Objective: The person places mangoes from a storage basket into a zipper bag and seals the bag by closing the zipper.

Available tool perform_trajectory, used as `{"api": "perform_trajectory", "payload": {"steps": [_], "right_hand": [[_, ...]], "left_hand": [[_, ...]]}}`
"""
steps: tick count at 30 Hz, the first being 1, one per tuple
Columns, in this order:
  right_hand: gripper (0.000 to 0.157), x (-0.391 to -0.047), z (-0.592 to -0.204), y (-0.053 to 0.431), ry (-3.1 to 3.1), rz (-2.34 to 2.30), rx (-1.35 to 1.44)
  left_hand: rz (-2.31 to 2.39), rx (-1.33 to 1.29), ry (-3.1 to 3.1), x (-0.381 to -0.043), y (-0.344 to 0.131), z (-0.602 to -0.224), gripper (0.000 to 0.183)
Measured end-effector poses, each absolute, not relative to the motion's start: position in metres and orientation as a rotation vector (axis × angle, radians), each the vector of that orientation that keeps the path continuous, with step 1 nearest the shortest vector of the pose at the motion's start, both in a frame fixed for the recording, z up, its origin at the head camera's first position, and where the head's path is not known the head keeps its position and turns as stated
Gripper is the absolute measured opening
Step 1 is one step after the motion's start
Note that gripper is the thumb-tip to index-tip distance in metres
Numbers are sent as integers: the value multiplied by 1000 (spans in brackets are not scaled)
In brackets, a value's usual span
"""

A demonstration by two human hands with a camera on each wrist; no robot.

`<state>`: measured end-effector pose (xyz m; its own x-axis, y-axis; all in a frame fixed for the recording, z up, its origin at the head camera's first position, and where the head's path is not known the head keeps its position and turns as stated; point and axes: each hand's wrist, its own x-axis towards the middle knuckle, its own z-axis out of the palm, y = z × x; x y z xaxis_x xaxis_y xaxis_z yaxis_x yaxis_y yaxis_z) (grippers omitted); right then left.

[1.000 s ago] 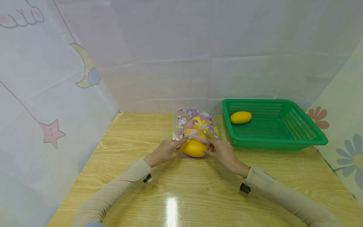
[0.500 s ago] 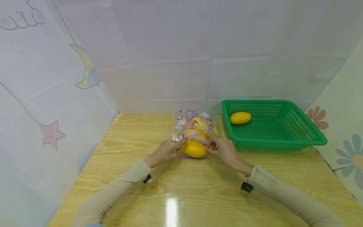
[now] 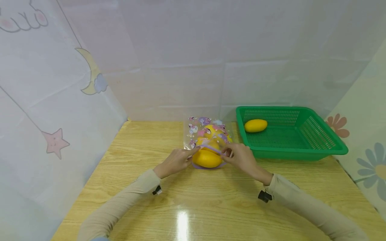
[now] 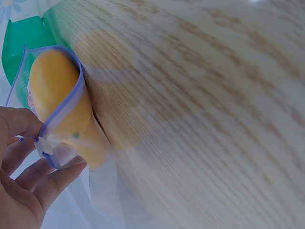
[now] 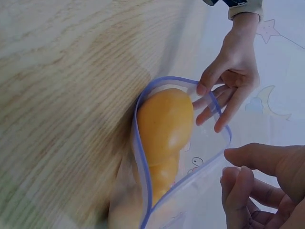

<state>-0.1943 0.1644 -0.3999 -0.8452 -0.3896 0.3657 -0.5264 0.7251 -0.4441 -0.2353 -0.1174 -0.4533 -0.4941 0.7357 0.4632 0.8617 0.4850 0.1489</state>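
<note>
A clear zip bag [image 3: 193, 129] with cartoon prints and a purple rim lies on the table, its mouth toward me and gaping. Several yellow mango-like fruits are inside; the nearest fruit [image 3: 207, 158] fills the mouth. My left hand [image 3: 175, 162] pinches the left side of the rim, thumb by the white slider [image 4: 44, 147] and fingers behind the film. On the right side, my right hand [image 3: 241, 160] has bent fingers and its thumb tip at the purple rim [image 5: 190, 179], holding the upper edge raised. Printed film partly hides the deeper fruits.
A green plastic basket [image 3: 298, 152] stands at the right, just beside the bag, with one yellow fruit [image 3: 255, 126] in its left corner. The wooden table [image 3: 144, 140] meets a pale printed wall sheet [image 3: 181, 87] behind.
My right hand has shifted slightly up and right, drawing the upper rim straighter and widening the mouth. The left hand stays at its place on the rim.
</note>
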Motion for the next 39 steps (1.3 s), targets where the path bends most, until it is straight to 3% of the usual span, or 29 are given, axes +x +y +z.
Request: {"api": "perform_trajectory", "payload": {"steps": [15,39], "right_hand": [[7,-197,-386,170,-2716,796,730],[14,-207,-359,185,-2750,795,719]], "left_hand": [[-493,-1328,-2417,-236,-116,-453,60],[-518,-1338,-2405,-236,-117,-453,59]]}}
